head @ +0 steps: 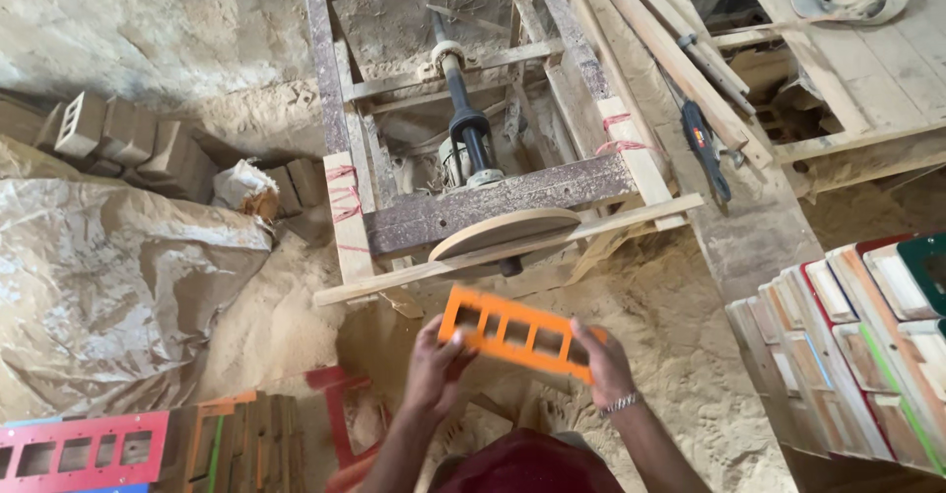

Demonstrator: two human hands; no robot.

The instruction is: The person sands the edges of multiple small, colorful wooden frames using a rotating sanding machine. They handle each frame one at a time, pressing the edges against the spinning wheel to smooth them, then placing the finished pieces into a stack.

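Both hands hold an orange frame [517,333], a flat rectangular piece with a row of square cut-outs, just in front of the person and above the sawdust-covered ground. The left hand [436,365] grips its left end, fingers curled around the edge with the thumb on the near side. The right hand [599,360] closes on the right end, fingers wrapped over the frame's short side; a metal bracelet [623,403] sits on that wrist. The frame tilts slightly, its left end a little higher than its right.

Just beyond the frame stands a wooden machine stand [473,129], an open frame of worn beams. A round wooden disc [505,231] is mounted at its near side, seen almost edge-on, and a dark shaft [461,99] runs away from it through the middle of the stand. The disc is near the orange frame but apart from it.

On the near left lies a red frame [84,449] with similar cut-outs, beside a stack of further pieces. To the right, a row of painted wooden frames [852,345] stands on edge. A crumpled plastic sheet [108,276] covers the ground at left, with bricks [128,138] behind it. A hand tool with a blue handle [705,148] rests on the planks far right of the stand.
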